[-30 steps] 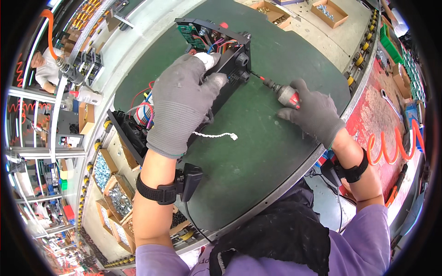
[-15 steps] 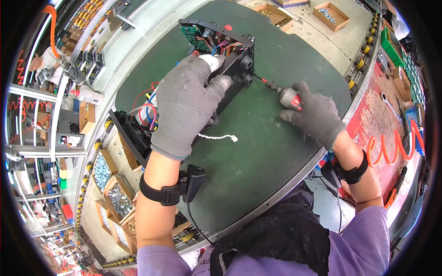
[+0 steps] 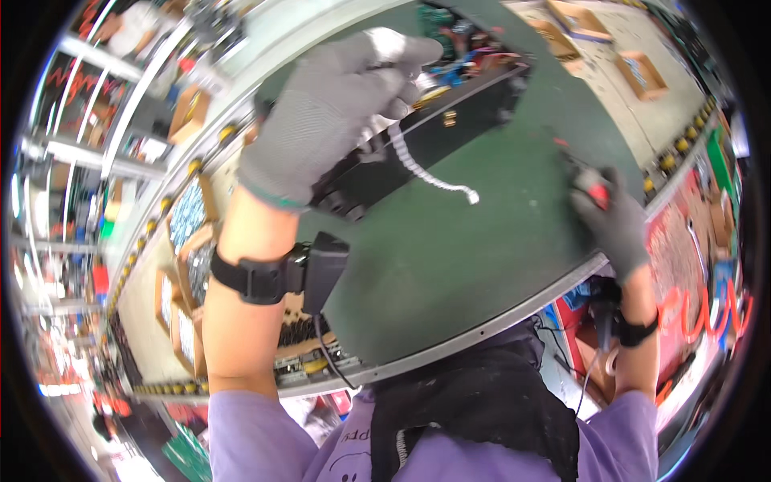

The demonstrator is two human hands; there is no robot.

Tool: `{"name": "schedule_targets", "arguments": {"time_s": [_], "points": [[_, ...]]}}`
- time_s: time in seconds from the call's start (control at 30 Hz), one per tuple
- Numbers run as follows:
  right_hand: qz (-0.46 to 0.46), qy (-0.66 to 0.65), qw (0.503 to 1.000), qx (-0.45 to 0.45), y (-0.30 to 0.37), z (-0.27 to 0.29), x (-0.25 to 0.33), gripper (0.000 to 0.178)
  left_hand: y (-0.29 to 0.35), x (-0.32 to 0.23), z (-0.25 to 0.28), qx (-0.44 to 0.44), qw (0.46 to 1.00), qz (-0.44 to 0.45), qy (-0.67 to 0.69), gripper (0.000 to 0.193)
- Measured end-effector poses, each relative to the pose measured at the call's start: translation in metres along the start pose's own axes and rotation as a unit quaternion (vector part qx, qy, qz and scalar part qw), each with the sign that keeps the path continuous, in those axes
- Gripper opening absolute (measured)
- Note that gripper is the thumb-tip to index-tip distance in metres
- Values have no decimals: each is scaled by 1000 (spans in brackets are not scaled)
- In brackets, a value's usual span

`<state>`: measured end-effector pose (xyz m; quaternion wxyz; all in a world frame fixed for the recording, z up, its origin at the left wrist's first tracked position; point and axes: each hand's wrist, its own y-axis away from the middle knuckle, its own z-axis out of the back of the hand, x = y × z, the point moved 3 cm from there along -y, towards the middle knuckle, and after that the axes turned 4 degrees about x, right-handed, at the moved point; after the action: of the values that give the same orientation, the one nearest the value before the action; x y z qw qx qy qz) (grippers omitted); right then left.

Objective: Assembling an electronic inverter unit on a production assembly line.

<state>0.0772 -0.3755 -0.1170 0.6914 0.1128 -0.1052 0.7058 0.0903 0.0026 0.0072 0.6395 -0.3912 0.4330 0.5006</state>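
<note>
A long black electronics chassis (image 3: 474,108) lies across the green mat, its top open on coloured wires and a green circuit board (image 3: 434,22). Its near side carries a small gold-coloured fitting (image 3: 450,119), with dark knob-like parts (image 3: 347,207) at the lower left. My left hand (image 3: 333,108), in a grey glove, is over the chassis with curled, blurred fingers; what they grip is hidden. A white twisted cable (image 3: 426,173) trails from beneath it onto the mat. On the right, my gloved right hand (image 3: 614,217) is closed round a power screwdriver (image 3: 593,186), its bit apart from the chassis.
The green mat (image 3: 458,265) covers the worktable, bounded by a metal edge. Cartons of small parts (image 3: 189,225) stand at the left, and more trays (image 3: 640,76) at the far right. A coiled orange hose (image 3: 699,309) hangs by the red surface on the right.
The screwdriver has come away from the chassis, toward the right. My left hand has shifted up, and the chassis has turned to show a different side. The whole view has shifted too.
</note>
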Motion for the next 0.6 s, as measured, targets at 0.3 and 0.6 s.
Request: {"name": "schedule_targets", "arguments": {"time_s": [0.3,0.6], "points": [[-194,193,961,-42,32,30,-178,73,264,63,89,-154,880,403,-198,46],[244,-74,957,-140,-117,63,114,57,162,89,51,-293,953,56,-41,66]]}}
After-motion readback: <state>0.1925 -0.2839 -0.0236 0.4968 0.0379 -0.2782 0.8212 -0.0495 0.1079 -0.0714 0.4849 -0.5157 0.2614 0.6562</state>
